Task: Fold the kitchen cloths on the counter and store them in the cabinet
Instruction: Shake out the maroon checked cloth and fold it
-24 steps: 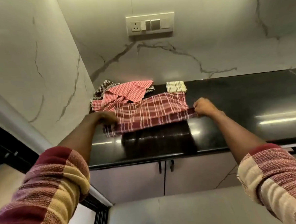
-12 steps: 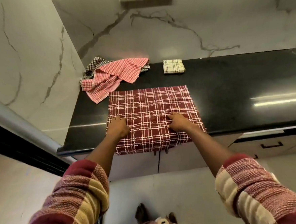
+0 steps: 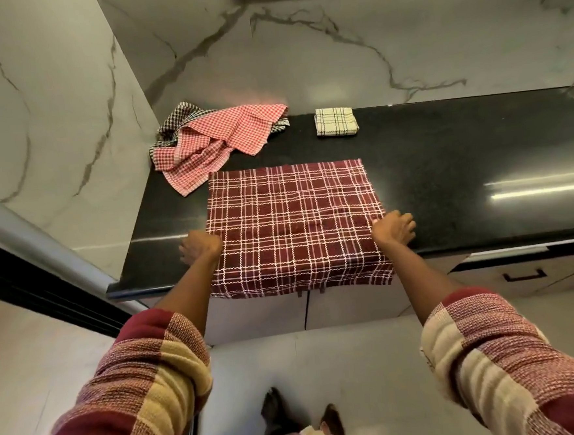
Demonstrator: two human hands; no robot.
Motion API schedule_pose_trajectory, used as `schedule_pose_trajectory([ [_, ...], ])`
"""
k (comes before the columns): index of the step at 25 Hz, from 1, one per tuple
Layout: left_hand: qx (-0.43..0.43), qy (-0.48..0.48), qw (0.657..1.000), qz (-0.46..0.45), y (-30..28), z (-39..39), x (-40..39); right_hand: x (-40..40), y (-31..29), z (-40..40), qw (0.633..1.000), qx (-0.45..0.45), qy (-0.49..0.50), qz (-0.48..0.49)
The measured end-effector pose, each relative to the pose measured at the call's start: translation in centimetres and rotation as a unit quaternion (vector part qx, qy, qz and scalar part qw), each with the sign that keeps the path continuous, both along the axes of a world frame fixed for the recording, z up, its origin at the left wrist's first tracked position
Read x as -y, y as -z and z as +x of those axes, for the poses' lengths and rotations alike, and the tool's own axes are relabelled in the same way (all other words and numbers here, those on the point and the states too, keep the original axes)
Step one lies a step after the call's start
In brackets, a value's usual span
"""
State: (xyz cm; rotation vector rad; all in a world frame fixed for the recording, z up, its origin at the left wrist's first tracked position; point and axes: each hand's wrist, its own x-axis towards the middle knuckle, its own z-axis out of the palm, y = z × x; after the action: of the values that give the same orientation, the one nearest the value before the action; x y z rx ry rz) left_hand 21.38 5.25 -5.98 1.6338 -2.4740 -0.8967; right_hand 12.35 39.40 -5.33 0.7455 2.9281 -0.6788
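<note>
A maroon plaid cloth (image 3: 292,217) lies spread flat on the black counter (image 3: 451,158), and its near strip hangs over the front edge. My left hand (image 3: 199,247) grips the cloth's left side edge near the counter front. At the right side edge, my right hand (image 3: 395,229) holds the cloth with curled fingers. A crumpled red-and-white check cloth (image 3: 229,136) lies in the back left corner on top of a black-and-white check cloth (image 3: 173,120). A small folded cream check cloth (image 3: 336,121) sits at the back wall.
Marble walls close the counter at the back and left. Below the counter are white cabinet doors (image 3: 346,306) with dark handles and a drawer (image 3: 527,273) at the right. A dark window frame (image 3: 45,285) runs along the left. My feet stand on the pale floor.
The maroon cloth went from held above the counter to spread flat on it. My hands slid from its middle outward to its left and right edges.
</note>
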Motion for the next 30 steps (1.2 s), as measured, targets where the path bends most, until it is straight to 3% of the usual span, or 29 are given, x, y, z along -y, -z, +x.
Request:
schedule_pose_trajectory([
  [6, -0.061, -0.025, 0.997, 0.031, -0.1, -0.4, 0.7, -0.7, 0.0, -1.2, 0.998, -0.002, -0.005, -0.055],
  [11, -0.179, -0.008, 0.981, 0.078, -0.7, 0.8, 1.5, -2.0, -0.9, -1.2, 0.952, -0.104, 0.023, -0.288],
  [16, -0.237, 0.039, 0.959, 0.151, -1.3, 2.3, 2.3, -2.7, -2.1, -1.0, 0.919, -0.048, -0.005, -0.392],
  [19, -0.201, 0.175, 0.961, 0.072, -1.7, 3.2, 2.8, -3.0, -3.0, -1.0, 0.946, -0.034, -0.089, -0.309],
  [22, -0.13, 0.282, 0.944, -0.107, -2.5, 3.3, 3.2, -2.9, -4.1, -1.1, 0.977, -0.05, -0.145, -0.145],
  [26, -0.143, 0.291, 0.907, -0.269, -5.3, 1.6, 3.6, -1.8, -6.5, -1.9, 0.98, -0.116, -0.159, -0.016],
  [28, -0.155, 0.278, 0.9, -0.298, -8.0, -0.3, 3.9, -1.0, -8.6, -3.1, 0.974, -0.165, -0.148, 0.037],
  [30, -0.222, 0.231, 0.905, -0.279, -11.4, -2.7, 4.2, -0.3, -11.3, -4.7, 0.964, -0.217, -0.145, 0.053],
])
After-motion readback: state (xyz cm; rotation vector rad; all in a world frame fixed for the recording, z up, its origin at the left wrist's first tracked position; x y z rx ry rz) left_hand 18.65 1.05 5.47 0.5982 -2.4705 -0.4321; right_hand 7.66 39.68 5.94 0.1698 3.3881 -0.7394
